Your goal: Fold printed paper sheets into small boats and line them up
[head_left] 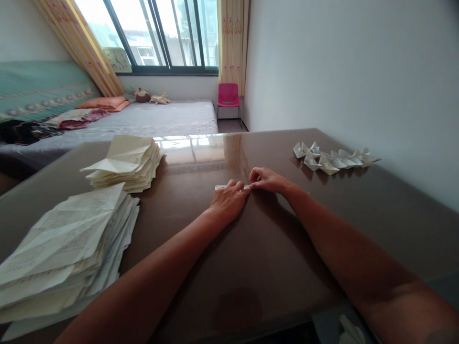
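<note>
A small folded strip of white paper (219,187) lies on the brown table in front of me. My left hand (231,197) rests over it with curled fingers, holding it down and hiding most of it. At the paper's right end, my right hand (264,180) is closed in a pinch, thumb and index finger together on the tip. The two hands almost touch. Off to the right stands a group of several folded paper boats (328,162).
Two stacks of creased paper are on the left: a yellowish stack (125,165) farther back and a larger written-on stack (68,243) nearer me. Past the glossy table (222,267) are a bed (172,117) and a pink chair (228,95). A white wall (351,67) borders the right side.
</note>
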### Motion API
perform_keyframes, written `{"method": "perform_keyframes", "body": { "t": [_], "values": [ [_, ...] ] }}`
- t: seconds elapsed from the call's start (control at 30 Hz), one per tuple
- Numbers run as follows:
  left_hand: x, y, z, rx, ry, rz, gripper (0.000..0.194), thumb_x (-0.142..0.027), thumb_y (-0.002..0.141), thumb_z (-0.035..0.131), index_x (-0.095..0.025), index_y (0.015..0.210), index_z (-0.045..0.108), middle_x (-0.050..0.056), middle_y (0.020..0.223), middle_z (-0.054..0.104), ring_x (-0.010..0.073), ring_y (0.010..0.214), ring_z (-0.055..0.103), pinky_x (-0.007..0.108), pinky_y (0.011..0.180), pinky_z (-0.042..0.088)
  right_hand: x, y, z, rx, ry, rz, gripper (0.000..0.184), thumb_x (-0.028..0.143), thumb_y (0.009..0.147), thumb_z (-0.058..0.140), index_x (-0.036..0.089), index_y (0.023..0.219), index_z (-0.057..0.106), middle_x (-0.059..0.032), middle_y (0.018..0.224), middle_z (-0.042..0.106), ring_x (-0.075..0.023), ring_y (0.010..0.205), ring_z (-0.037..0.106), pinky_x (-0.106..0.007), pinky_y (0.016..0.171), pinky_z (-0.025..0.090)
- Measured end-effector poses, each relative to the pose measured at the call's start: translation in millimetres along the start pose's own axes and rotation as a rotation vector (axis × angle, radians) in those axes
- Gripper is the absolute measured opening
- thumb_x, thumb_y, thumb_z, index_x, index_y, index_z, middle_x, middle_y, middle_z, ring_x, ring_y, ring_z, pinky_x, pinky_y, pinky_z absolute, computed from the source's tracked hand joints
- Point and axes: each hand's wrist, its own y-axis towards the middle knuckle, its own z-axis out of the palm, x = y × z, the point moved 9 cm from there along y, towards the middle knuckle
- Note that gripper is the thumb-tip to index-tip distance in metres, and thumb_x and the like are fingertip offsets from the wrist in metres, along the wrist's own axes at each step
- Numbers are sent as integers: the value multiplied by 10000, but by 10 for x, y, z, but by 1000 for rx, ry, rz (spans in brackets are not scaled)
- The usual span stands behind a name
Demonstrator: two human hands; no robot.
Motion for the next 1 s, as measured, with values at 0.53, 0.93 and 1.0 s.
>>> {"method": "perform_keyframes", "body": {
  "t": [0.53,0.93,1.0],
  "values": [
    [8,-20,46,-12,17,-4,319,-248,954,364,-293,1218,537,54,1088,586,230,1016,482,355,762,473,-99,-23,1,15,14,4,273,376,692,713,167,843,622,-6,796,656,-132,714,574,-212,605,423],
    [49,-99,-8,-36,-31,-24,300,-239,920,411,-268,1142,610,30,1141,639,206,1052,526,307,781,480,10,-39,-198,-165,229,-103,288,418,789,571,145,853,634,0,739,611,-114,665,513,-226,611,406],
    [49,-111,-15,-32,-54,-21,301,-234,911,414,-269,1118,631,20,1146,651,203,1057,540,302,801,480,88,-57,-206,-151,258,-139,299,427,786,574,142,860,630,0,734,609,-110,649,510,-218,589,401]
  ]
}}
